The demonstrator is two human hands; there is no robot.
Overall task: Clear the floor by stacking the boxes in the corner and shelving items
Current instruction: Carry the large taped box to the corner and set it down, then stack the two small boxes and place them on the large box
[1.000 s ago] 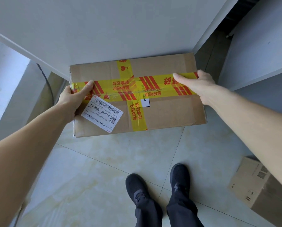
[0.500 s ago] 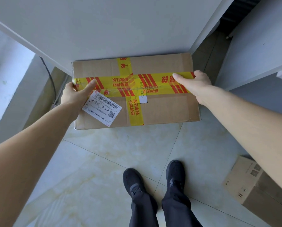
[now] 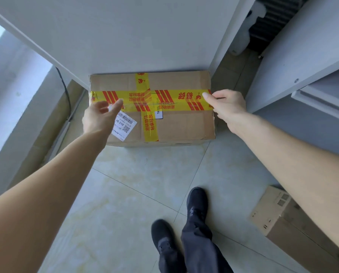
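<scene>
A cardboard box [image 3: 180, 125] crossed with yellow and red tape and carrying a white shipping label sits low on the tiled floor, its far edge against the white wall panel [image 3: 125, 36]. My left hand [image 3: 99, 117] hovers over the box's left end, fingers spread and off the cardboard. My right hand [image 3: 227, 105] is at the box's right edge, thumb on the tape and fingers curled over the side.
A second, plain cardboard box [image 3: 271, 213] lies on the floor at the lower right. A grey cabinet [image 3: 302, 56] stands on the right, with a narrow gap beside the panel. A black cable [image 3: 66, 95] runs down at the left. My feet [image 3: 196, 201] stand behind the box.
The box has gone down and away from me to the floor by the wall. My left hand has let go of its left edge and opened; my right hand stays on the right edge.
</scene>
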